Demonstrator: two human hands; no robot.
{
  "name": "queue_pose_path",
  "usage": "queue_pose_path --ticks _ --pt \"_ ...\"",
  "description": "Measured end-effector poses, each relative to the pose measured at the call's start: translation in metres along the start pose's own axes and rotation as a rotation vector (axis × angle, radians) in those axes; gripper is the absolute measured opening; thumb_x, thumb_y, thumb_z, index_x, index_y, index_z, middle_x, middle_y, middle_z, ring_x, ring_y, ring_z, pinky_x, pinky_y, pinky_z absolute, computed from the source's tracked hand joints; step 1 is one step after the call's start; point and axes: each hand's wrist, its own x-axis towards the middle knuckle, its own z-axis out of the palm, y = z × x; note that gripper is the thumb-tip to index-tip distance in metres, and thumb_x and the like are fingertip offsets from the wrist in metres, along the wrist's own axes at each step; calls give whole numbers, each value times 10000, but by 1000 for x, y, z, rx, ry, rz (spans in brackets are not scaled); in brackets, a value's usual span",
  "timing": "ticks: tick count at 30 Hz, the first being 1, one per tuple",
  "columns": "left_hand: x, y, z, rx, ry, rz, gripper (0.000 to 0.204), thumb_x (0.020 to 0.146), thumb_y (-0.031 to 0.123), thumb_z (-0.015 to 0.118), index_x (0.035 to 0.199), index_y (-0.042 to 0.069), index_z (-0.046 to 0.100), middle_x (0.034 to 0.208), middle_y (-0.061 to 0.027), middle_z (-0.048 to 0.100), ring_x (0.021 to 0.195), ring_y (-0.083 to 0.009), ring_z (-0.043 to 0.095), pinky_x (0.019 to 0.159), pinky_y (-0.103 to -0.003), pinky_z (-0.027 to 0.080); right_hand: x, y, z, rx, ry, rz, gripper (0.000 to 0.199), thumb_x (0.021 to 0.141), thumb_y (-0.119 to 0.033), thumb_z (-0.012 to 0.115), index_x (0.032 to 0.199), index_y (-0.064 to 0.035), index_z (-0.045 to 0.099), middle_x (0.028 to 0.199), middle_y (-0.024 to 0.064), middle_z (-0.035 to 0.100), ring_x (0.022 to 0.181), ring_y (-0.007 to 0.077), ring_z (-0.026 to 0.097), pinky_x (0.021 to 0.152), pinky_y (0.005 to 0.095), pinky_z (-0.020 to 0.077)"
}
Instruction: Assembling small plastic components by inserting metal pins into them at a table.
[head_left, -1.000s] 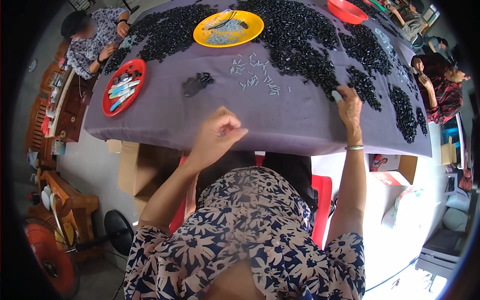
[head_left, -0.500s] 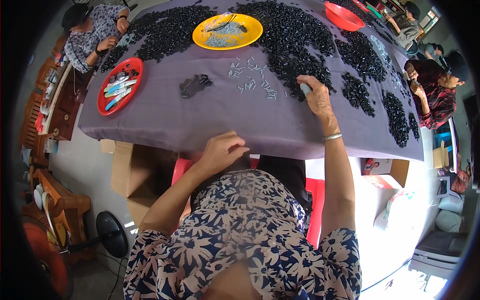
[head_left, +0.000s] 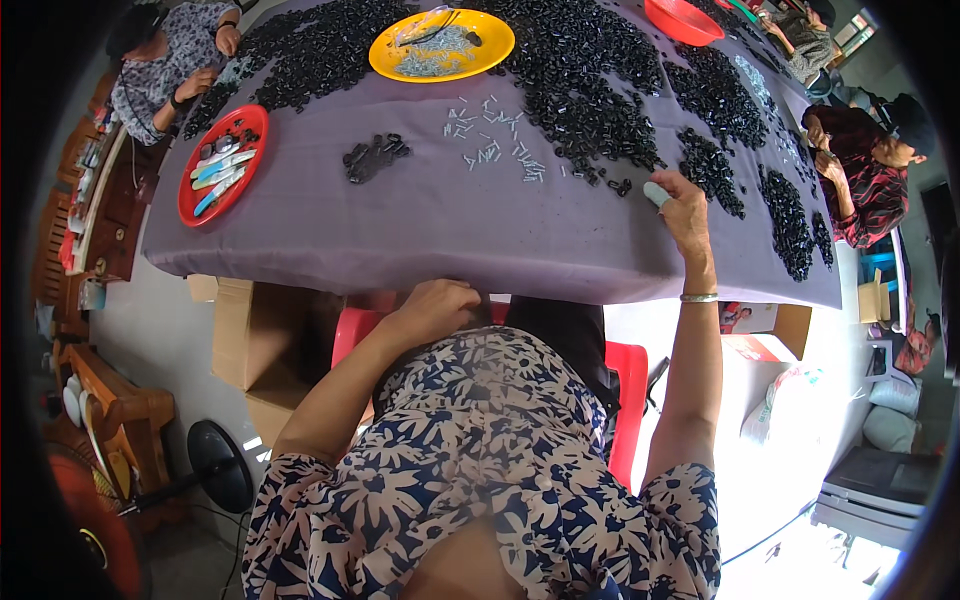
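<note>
My right hand (head_left: 684, 210) hovers by the near edge of the heap of small black tube-shaped pieces (head_left: 590, 110). Its fingers are bent in, and a pale covering (head_left: 656, 194) wraps one fingertip. Anything inside the fingers is hidden. At the table's front edge, close to my waist, my left hand (head_left: 440, 303) is closed with curled fingers; its contents cannot be made out. On the purple tablecloth (head_left: 400, 220) lie loose thin grey pieces (head_left: 490, 140) and, left of them, a small separate pile of black pieces (head_left: 376, 157).
A yellow plate (head_left: 490, 62) holds grey pieces and a tool. At left, a red tray (head_left: 186, 205) carries knife-like tools with pale and blue handles. A red bowl (head_left: 690, 25) stands far right. People sit at both sides. A cardboard box (head_left: 232, 330) sits below the table.
My right hand has moved right and slightly nearer, away from the black heap. A few black pieces now lie strung out at the heap's near edge. My left hand has curled in more.
</note>
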Motion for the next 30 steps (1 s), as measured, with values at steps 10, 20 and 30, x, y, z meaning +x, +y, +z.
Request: queue_pose_path --ticks 10,20,30 --pt "-3 -8 2 12 -124 -193 514 786 197 645 1261 24 552 1186 -223 613 1113 -380 574 955 -440 454 11 -35 57 -214 -105 -275 245 773 -82 773 1001 -46 692 851 68 718 755 131 669 714 274 543" --pt "6 5 -6 170 -170 -408 735 817 297 671 1428 48 345 1421 -261 409 1352 -407 345 1117 -464 270 17 -58 87 -127 -131 -443 231 813 31 633 1026 -42 683 921 96 696 815 197 679 741 297 526" --pt "-5 -5 2 107 -125 -232 627 765 253 656 1341 74 481 1282 -259 543 1239 -389 481 1025 -451 399 -1 -51 60 -316 -201 -511 224 808 54 581 990 -45 666 915 104 648 802 284 646 715 351 498"
